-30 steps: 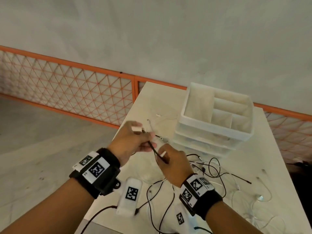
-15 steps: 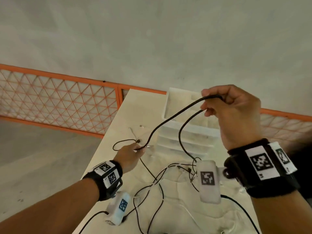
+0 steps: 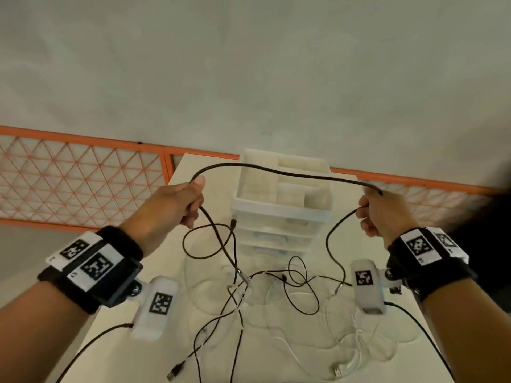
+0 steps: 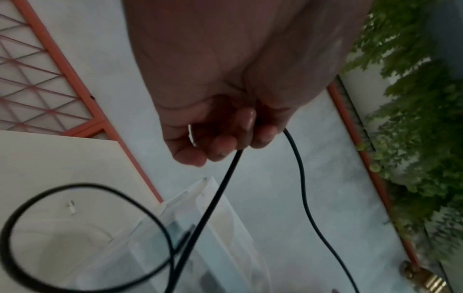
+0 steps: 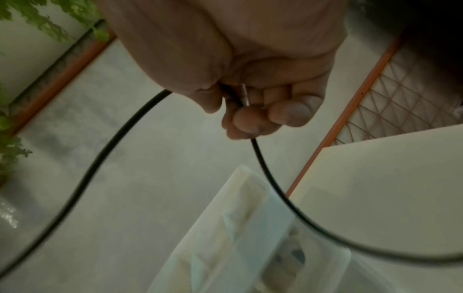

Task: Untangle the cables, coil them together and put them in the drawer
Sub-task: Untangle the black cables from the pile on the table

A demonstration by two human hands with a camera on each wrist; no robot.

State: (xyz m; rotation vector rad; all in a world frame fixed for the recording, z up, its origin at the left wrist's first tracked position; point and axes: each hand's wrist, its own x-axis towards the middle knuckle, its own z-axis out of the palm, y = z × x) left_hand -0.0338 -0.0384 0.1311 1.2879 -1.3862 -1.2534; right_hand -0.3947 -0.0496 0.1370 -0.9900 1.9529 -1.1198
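A black cable [image 3: 279, 170] is stretching above a translucent white drawer unit [image 3: 279, 217]. Black and white cables [image 3: 276, 299] are lying on the cream table [image 3: 210, 172]. An orange lattice fence [image 3: 83, 178] is running behind, and black wristbands [image 3: 91, 266] are showing black-and-white square markers.

The head camera looks forward and down over the table [image 3: 210, 172]. Each wrist camera looks close along its palm; all three share the drawer unit [image 3: 282, 205].
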